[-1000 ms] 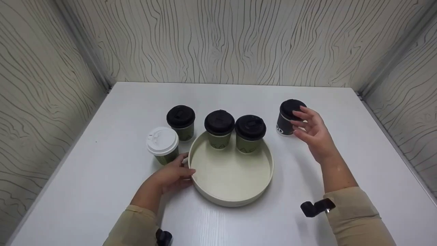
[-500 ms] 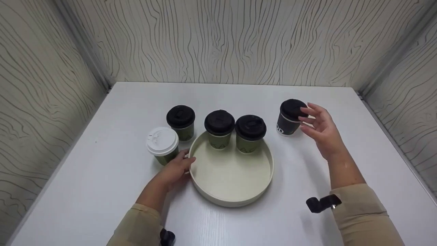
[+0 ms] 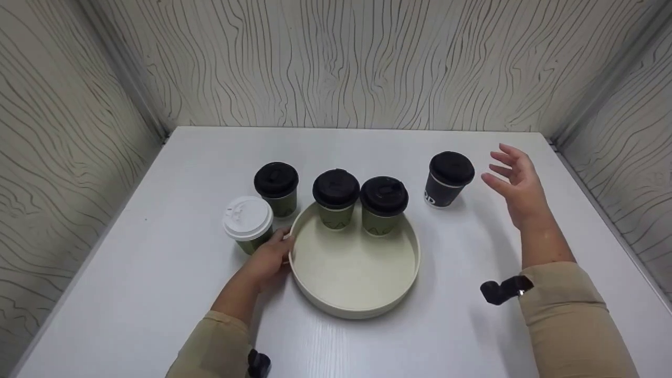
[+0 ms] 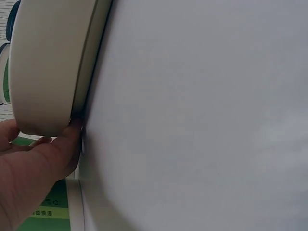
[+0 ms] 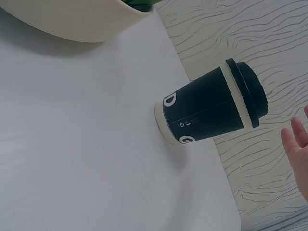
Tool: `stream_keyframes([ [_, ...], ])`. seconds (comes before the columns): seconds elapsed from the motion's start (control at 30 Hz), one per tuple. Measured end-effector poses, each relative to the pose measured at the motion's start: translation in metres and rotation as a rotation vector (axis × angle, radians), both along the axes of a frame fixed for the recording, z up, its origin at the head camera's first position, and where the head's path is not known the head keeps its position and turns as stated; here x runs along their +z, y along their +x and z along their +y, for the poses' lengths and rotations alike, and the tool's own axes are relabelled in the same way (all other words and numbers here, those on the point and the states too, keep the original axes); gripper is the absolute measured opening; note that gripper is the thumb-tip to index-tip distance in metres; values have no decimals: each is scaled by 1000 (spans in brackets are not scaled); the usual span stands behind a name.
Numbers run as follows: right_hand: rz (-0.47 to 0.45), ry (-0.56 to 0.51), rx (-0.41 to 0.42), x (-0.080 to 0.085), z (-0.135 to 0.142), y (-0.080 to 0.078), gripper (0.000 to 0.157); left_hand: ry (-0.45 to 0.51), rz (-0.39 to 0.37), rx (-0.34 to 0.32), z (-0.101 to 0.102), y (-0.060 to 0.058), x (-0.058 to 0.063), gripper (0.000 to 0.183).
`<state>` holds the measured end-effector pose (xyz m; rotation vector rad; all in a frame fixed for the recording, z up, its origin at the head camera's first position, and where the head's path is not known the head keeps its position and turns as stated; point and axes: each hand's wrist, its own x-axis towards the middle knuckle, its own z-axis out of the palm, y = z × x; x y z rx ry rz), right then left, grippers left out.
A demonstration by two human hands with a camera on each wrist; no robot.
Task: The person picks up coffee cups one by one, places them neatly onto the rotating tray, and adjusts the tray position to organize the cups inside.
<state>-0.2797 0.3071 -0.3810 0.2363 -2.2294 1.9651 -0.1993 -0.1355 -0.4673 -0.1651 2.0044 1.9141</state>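
Since the left hand sits so close, white-lid cup [image 3: 248, 218]: upright on the bench [image 3: 173, 210]; a knuckle pushed outward could tip it, and I cannot tell whether they touch.
Rear cup [image 3: 276, 181]: upright just behind it; I'd expect it to be bumped if its neighbour toppled.
Left hand [image 3: 270, 260]: holding the tray's left wall, wedged between tray and white-lid cup, so sideways room is tight.
Tray [image 3: 354, 268]: on the bench near the middle, its near floor bare; lifting from one side could tilt it.
Tray cups: left tray cup [image 3: 336, 194] and right tray cup [image 3: 384, 199] stand inside by the far rim, lids almost meeting; a tilt or jerk could send them into each other.
Dark cup [image 3: 449, 178]: upright, right of the tray and clear of it; a careless inward sweep could knock it.
Right hand [image 3: 518, 193]: wide, fingers parted, holding nothing, apart from dark cup.
Right edge: bare bench lies before it; I'd use that strip, minding the wall [image 3: 336, 63] behind.
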Motion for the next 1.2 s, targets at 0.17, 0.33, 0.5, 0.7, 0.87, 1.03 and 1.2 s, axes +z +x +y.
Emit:
stream_keyframes([
  [0.17, -67, 30, -33, -2, 3, -9, 75, -4, -13, -5, 0, -1, 0, 45],
  [0.33, -120, 64, -44, -7, 3, -13, 79, 13, -17, 4, 0, 1, 0, 45],
  [0.5, -172, 123, -42, -12, 2, -15, 81, 56, -30, 2, 0, 2, 0, 46],
  [0.7, -228, 146, -28, -17, 0, -17, 87, 123, -42, -27, -2, 5, -1, 46],
  [0.87, -273, 152, -21, -23, -2, -19, 93, 152, -53, -53, -5, 7, -2, 48],
  [1.03, -295, 141, -14, -27, -6, -21, 97, 180, -57, -71, -8, 8, -2, 53],
  [1.2, -299, 150, -10, -30, -10, -23, 100, 175, -48, -92, -10, 10, -1, 59],
])
